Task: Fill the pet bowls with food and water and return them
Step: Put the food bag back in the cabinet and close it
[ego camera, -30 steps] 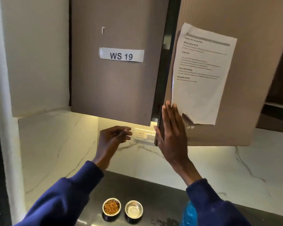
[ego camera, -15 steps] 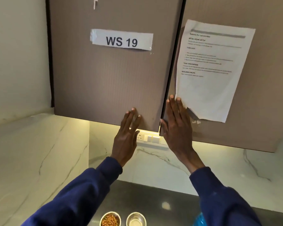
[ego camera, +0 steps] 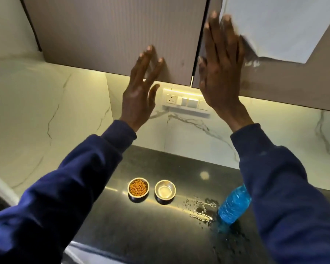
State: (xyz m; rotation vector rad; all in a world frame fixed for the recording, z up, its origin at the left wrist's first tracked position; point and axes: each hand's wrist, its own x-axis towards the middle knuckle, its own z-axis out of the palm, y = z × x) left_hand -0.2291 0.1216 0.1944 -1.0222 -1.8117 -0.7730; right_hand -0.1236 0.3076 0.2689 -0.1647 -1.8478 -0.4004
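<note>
Nearest the camera, spilled water [ego camera: 202, 208] lies in beads and a small pool on the dark desk [ego camera: 141, 235], just beside the blue water bottle [ego camera: 233, 205], which stands half hidden behind the right sleeve [ego camera: 286, 197]. That wet patch is the likeliest trouble: a bowl dragged through it could slide, and the right forearm coming down could knock the bottle over. A little further back the two small steel bowls sit side by side, close but apparently not touching, and clear of the wet patch. The left bowl [ego camera: 138, 188] is heaped with brown kibble; the right bowl [ego camera: 165, 191] holds what looks like a shallow layer of water. Being small and light, they could tip or slop if lifted in haste, so returning them seems to call for a level carry. Further off, both hands are raised to the wall cabinet, neither grip holding anything: the left hand [ego camera: 139, 92] is spread flat near the left door [ego camera: 103, 35], the right hand [ego camera: 221, 73] is spread against the right door [ego camera: 274, 80], its fingertips by a taped paper sheet [ego camera: 284, 25]. A socket strip [ego camera: 185, 102] glows beneath.
</note>
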